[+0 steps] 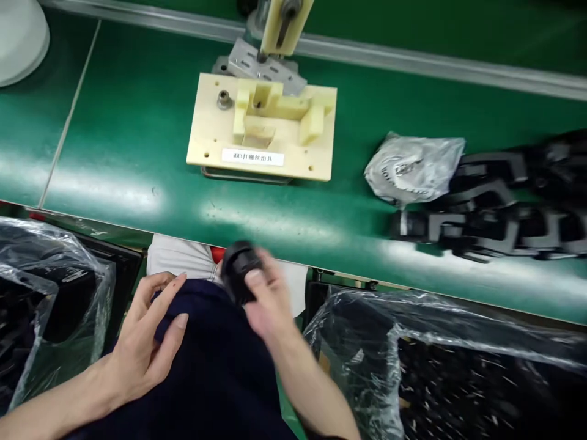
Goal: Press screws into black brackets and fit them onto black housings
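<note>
My right hand (268, 296) is closed around a black rounded part (239, 269), held over my lap in front of the table edge; both are slightly blurred. To its left, my left hand (149, 333) hovers with fingers apart and holds nothing. Beyond both hands, a cream fixture plate (206, 131) with raised yellowish blocks and a printed label stands on the green table (151, 153). A slotted metal plate (266, 67) lies at the fixture's back edge, beneath an upright tool.
A plastic bag (413, 168) lies right of the fixture, beside rows of black and grey parts (499, 226). Plastic-lined bins stand below the table edge at left (103, 305) and right (358, 330), holding dark parts. A white round object (21, 40) sits at the far left.
</note>
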Demonstrator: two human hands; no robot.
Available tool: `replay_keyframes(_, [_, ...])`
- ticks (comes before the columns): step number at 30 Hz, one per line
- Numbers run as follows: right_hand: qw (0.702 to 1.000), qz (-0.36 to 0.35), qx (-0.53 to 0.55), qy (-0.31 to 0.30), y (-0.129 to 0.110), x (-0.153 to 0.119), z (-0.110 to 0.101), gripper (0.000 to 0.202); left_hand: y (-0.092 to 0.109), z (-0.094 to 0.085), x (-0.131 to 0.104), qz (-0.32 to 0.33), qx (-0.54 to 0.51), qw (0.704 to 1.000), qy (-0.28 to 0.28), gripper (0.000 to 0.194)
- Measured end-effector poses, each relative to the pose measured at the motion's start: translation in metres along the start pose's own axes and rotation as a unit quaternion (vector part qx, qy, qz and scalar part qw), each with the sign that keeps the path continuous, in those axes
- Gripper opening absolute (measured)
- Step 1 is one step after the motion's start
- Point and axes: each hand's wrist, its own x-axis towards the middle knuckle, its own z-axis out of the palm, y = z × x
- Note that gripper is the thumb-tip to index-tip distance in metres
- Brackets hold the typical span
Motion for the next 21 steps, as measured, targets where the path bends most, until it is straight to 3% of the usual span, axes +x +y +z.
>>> replay_keyframes(1, [0.988,-0.098,-0.108,0.056,-0.022,0.020,-0.009,0.049,0.001,0.000,0.005,0.011,-0.012,1.000,0.017,0.064])
replay_keyframes(3, [0.893,-0.273,-0.328,0.144,-0.066,0.067,-0.023,0.058,0.003,0.001,0.014,0.029,-0.043,0.998,0.029,0.063])
replay_keyframes(6, [0.748,-0.355,-0.559,0.040,-0.113,0.138,-0.030,0.057,0.003,0.008,0.018,0.051,-0.086,0.995,0.015,0.063])
replay_keyframes(9, [0.655,-0.370,-0.657,-0.042,-0.125,0.184,-0.027,0.053,-0.002,0.017,0.008,0.034,-0.115,0.993,0.000,0.060])
replay_keyframes(12, [0.615,-0.360,-0.698,-0.066,-0.118,0.195,-0.022,0.054,-0.009,0.027,-0.005,-0.012,-0.117,0.993,-0.010,0.048])
replay_keyframes(15, [0.586,-0.338,-0.731,-0.089,-0.119,0.186,-0.018,0.060,-0.013,0.036,-0.006,-0.017,-0.119,0.992,-0.025,0.037])
replay_keyframes(19, [0.558,-0.336,-0.751,-0.110,-0.141,0.164,-0.028,0.057,-0.017,0.038,0.018,0.082,-0.117,0.990,-0.013,0.043])
replay_keyframes(21, [0.571,-0.341,-0.746,-0.019,-0.157,0.151,-0.052,0.046,-0.021,0.031,0.037,0.138,-0.094,0.985,0.038,0.049])
